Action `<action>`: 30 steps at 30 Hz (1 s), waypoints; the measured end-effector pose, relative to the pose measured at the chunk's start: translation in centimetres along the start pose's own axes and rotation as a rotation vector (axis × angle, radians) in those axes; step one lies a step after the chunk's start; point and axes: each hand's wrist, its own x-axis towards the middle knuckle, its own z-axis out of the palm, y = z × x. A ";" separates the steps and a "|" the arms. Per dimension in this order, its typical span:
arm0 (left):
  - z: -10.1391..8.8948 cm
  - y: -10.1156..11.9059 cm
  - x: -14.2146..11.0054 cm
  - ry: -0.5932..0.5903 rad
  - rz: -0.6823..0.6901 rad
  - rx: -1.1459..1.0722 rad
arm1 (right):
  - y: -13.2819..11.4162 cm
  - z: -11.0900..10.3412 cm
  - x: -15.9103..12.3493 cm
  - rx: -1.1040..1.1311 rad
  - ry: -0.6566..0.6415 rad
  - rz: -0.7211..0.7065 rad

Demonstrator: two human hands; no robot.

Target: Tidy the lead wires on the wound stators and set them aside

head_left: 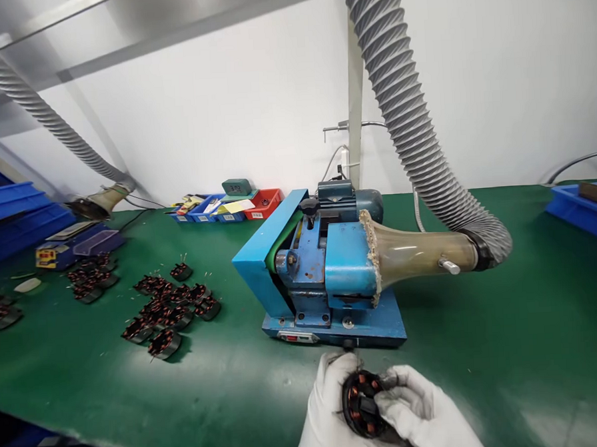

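Both my hands wear white gloves and meet over a black ring-shaped motor stator (362, 404) with copper windings. My left hand (324, 409) is wrapped round its left side. On the other side, the fingers of my right hand (422, 404) are closed at the stator's right edge, with the fingertips over its face. Whether they also pinch a wire is too small to tell. Just beyond my hands stands a blue belt-driven machine (350, 254) with a switch on its base. More stators (167, 304) lie grouped on the green table to the left.
A translucent funnel (420, 254) joins the machine to a grey ribbed hose (396, 91). Small blue and red bins (263, 204) stand along the wall. Blue trays (583, 212) sit at far right and stacked bins (22, 214) at far left. Another hose (68, 125) hangs left.
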 end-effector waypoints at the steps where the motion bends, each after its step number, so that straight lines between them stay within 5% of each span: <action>1: 0.0 -0.2 0.2 -0.062 -0.123 -0.105 | -0.4 -0.2 0.0 0.060 -0.029 0.013; 4: -0.4 -0.9 0.6 -0.227 -0.415 -0.392 | -1.3 -1.1 0.1 0.207 -0.109 -0.029; 8: -1.4 -0.1 0.1 -0.400 -0.394 -0.565 | -2.9 -0.9 0.0 -0.124 -0.160 -0.147; 12: -1.7 1.6 -1.0 -0.634 -0.389 -0.641 | -4.8 0.7 0.0 -0.483 -0.285 -0.113; 19: -2.1 -0.2 -0.9 -0.549 -0.356 -0.634 | -3.2 0.6 0.8 -0.010 -0.236 -0.009; 23: -2.1 -0.2 -0.4 -0.595 -0.379 -0.679 | -2.8 -0.5 0.2 0.285 -0.116 -0.110; 26: -1.6 1.1 -0.7 -0.600 -0.358 -0.745 | -3.9 -0.8 -0.8 -0.071 -0.112 -0.173; 30: -1.3 2.1 -0.9 -0.530 -0.452 -0.752 | -5.1 -0.1 -1.3 -0.648 -0.298 -0.316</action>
